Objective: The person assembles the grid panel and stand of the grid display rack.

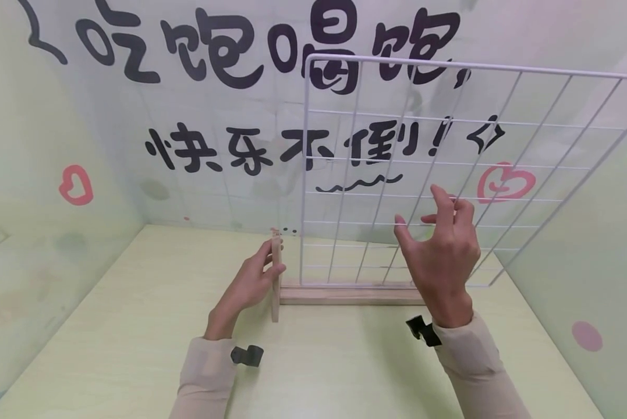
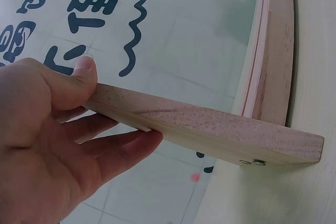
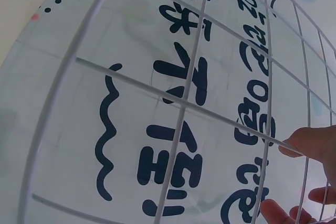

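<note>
A white wire grid panel [image 1: 376, 157] stands upright and leans, its lower edge along a wooden rail [image 1: 344, 297]. My right hand [image 1: 441, 250] is at the panel's lower middle, thumb and fingers bent among its wires. In the right wrist view, the thumb [image 3: 310, 142] meets a wire and the fingertips overlap others. At the rail's left end, a short wooden board [image 1: 276, 279] stands on edge, crosswise to the rail. My left hand [image 1: 250, 279] pinches this board near its upper end, thumb on one side and fingers on the other. Screw heads [image 2: 259, 162] show low on the board's face.
Pale wood-look tabletop [image 1: 313, 361] lies under everything. A back wall [image 1: 224, 192] with large black lettering rises behind the panel, and side walls [image 1: 580, 244] close in left and right. The panel's upper right corner reaches the frame's right edge.
</note>
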`<move>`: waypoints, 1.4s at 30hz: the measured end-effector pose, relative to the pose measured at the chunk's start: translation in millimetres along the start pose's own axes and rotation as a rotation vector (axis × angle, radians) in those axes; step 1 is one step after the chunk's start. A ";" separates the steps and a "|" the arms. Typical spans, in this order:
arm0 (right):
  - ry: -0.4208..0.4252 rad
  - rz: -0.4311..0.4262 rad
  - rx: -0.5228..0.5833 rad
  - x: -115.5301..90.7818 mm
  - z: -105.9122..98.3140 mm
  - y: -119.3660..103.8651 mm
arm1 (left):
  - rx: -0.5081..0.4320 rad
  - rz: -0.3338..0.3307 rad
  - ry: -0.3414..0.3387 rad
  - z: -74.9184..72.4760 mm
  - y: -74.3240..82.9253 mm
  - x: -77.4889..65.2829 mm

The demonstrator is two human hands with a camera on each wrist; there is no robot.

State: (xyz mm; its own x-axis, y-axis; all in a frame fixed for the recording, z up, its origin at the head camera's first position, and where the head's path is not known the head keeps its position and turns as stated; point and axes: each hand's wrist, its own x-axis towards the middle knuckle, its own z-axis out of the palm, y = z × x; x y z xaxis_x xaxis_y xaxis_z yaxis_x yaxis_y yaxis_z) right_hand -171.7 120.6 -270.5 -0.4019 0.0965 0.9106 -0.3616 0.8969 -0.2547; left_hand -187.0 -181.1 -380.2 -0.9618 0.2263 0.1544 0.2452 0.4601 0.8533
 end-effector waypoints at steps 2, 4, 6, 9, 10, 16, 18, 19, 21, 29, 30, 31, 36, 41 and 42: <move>0.001 -0.003 0.005 2.4 -0.8 -2.1 | -0.002 0.002 -0.005 -0.1 0.1 0.1; 0.003 -0.006 0.009 4.3 -1.5 -4.3 | -0.002 0.004 -0.015 -0.1 0.3 -0.1; 0.006 -0.006 0.012 6.0 -2.2 -6.7 | -0.003 0.007 -0.023 -0.3 0.5 -0.4; 0.011 -0.006 0.014 8.6 -2.9 -10.2 | -0.007 0.006 -0.030 -0.9 1.4 -1.3; 0.013 -0.006 0.015 9.4 -3.0 -11.4 | -0.009 0.006 -0.030 -1.1 1.8 -1.6; 0.019 -0.001 0.010 13.4 -1.2 -16.0 | -0.002 0.015 -0.041 -3.8 2.7 -1.9; 0.018 0.005 0.010 14.0 -0.3 -17.2 | 0.002 0.017 -0.046 -4.9 2.8 -1.8; 0.018 0.009 0.010 14.2 0.1 -17.7 | 0.003 0.017 -0.049 -5.4 2.9 -1.9; 0.016 0.014 0.009 14.4 0.5 -18.8 | 0.002 0.012 -0.057 -6.0 2.7 -2.3; 0.018 0.002 0.014 18.6 3.1 -22.4 | 0.014 0.029 -0.073 -6.3 1.2 -3.3; 0.018 0.000 0.015 19.3 3.7 -23.0 | 0.018 0.033 -0.075 -6.8 1.3 -3.4; 0.018 -0.002 0.012 20.1 4.2 -23.5 | 0.019 0.033 -0.076 -7.0 1.9 -3.3; 0.016 0.012 0.007 23.2 6.7 -25.7 | 0.009 0.031 -0.080 -7.8 3.6 -2.9; 0.009 0.034 0.021 24.7 8.5 -27.9 | -0.001 0.026 -0.096 -9.0 2.7 -5.0; 0.007 0.036 0.025 24.7 8.9 -28.1 | 0.002 0.023 -0.098 -9.4 2.5 -5.4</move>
State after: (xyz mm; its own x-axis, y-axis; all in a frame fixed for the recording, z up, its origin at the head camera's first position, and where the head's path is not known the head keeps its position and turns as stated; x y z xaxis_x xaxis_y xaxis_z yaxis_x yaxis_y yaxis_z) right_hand -179.0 93.9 -243.7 -0.4089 0.1320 0.9030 -0.3676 0.8818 -0.2953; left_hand -182.3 -189.2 -374.2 -0.9393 0.3199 0.1243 0.2674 0.4552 0.8493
